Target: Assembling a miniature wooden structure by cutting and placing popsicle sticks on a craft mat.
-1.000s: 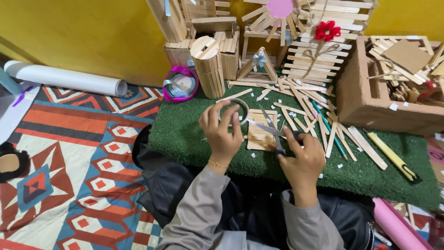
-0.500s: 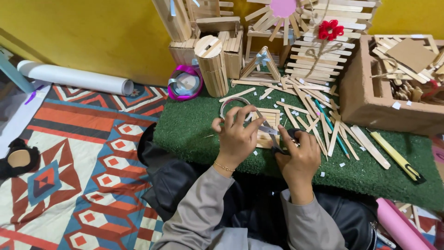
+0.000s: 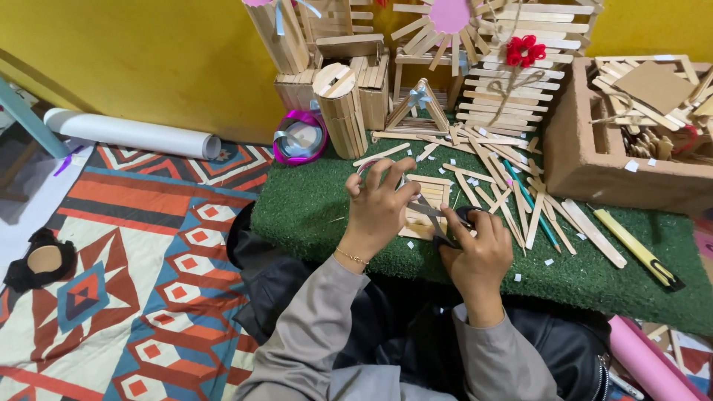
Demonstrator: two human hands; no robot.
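Two hands meet over a small stick panel [image 3: 425, 210] lying on the green mat [image 3: 312, 215], just near of the scattered loose sticks [image 3: 512, 186]. The left hand [image 3: 377, 208] presses down with fingers spread, seemingly to pin the panel steady. The right hand [image 3: 479, 249] is curled tight around dark scissors [image 3: 440, 223], blades at the panel's right edge.

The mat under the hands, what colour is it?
The mat is dark green, like artificial grass; the head view shows it clearly.
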